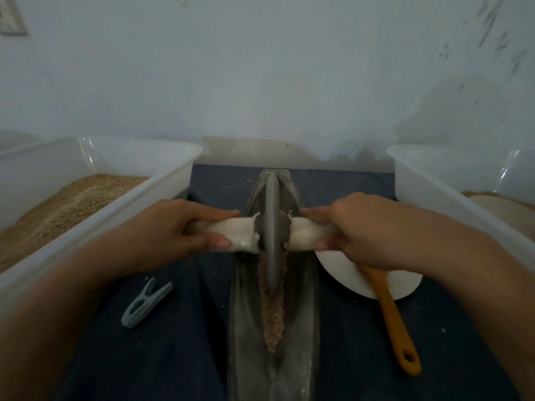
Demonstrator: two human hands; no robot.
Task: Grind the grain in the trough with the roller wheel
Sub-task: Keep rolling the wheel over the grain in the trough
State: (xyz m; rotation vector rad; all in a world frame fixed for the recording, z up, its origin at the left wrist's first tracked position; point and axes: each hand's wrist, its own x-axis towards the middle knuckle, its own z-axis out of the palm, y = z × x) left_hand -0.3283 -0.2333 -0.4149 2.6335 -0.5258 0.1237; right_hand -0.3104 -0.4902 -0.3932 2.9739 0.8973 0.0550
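Observation:
A long grey metal trough (244, 319) runs away from me down the middle of the dark cloth. A strip of brown grain (272, 316) lies in its groove. The grey roller wheel (272, 224) stands upright in the groove toward the far half. Its axle is wrapped in white cloth (241, 234) on both sides. My left hand (173, 230) grips the left wrapped handle. My right hand (364, 227) grips the right wrapped handle, with fingers curled over it.
A white plastic tub (162, 186) of tan grain stands at the left, another white tub (434, 183) at the right. A white plate (347, 273) with an orange-handled utensil (393, 316) lies right of the trough. A grey-blue clothes peg (144, 303) lies on the left cloth.

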